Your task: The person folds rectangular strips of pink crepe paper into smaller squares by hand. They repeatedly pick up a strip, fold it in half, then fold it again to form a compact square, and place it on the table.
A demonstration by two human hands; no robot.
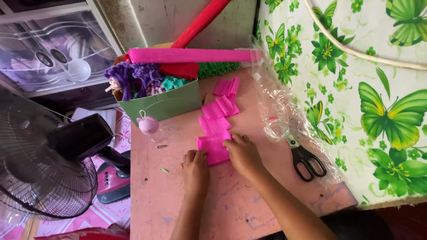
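A strip of pink crepe paper (pixel 218 120), folded in zigzag pleats, lies along the pink table (pixel 155 195). My left hand (pixel 195 166) presses on the near end of the strip from the left. My right hand (pixel 242 153) rests on the same end from the right, fingers on the paper. Both hands pinch the nearest fold between them.
A green box (pixel 164 104) of purple and teal crepe pieces stands behind, with a pink paper roll (pixel 191 55) and a red roll (pixel 200 20) on top. Black scissors (pixel 304 160) lie on clear plastic wrap (pixel 278 106) to the right. A black fan (pixel 40 164) stands left.
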